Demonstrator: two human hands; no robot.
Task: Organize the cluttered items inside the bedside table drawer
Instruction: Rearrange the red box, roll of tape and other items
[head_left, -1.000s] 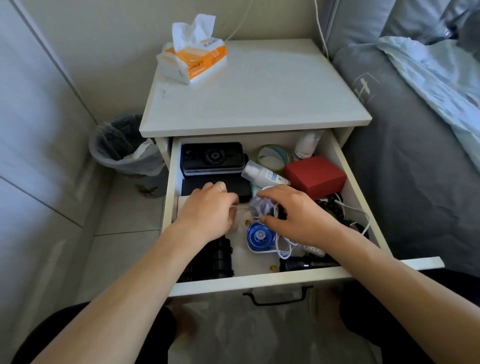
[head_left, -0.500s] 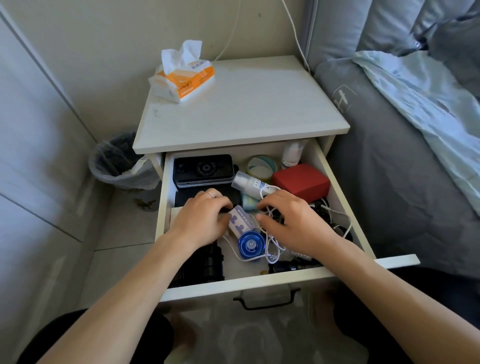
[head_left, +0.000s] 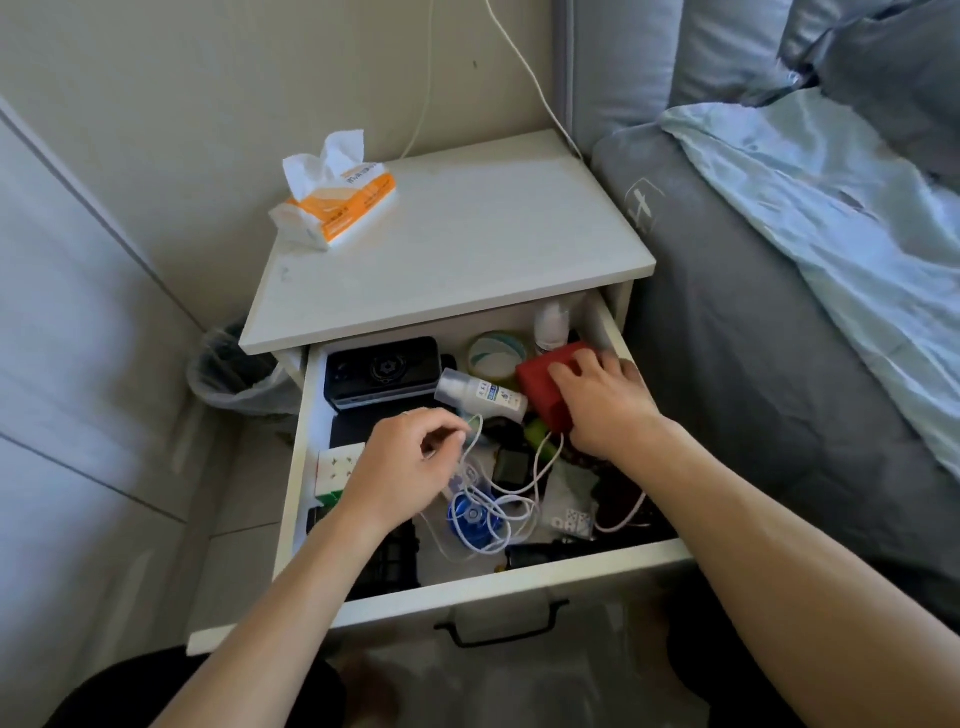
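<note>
The right hand (head_left: 602, 402) grips the red box (head_left: 540, 387) at centre right; it looks stiff and light. The left hand (head_left: 410, 467) pinches the limp white cable (head_left: 535, 470).

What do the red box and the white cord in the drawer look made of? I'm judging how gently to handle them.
The red box, under the right hand, looks like matte card or fabric-covered board: flat faces, no shine. The white cord, pinched by the left hand, looks like smooth rubbery plastic, since it loops limply and glints slightly.
</note>
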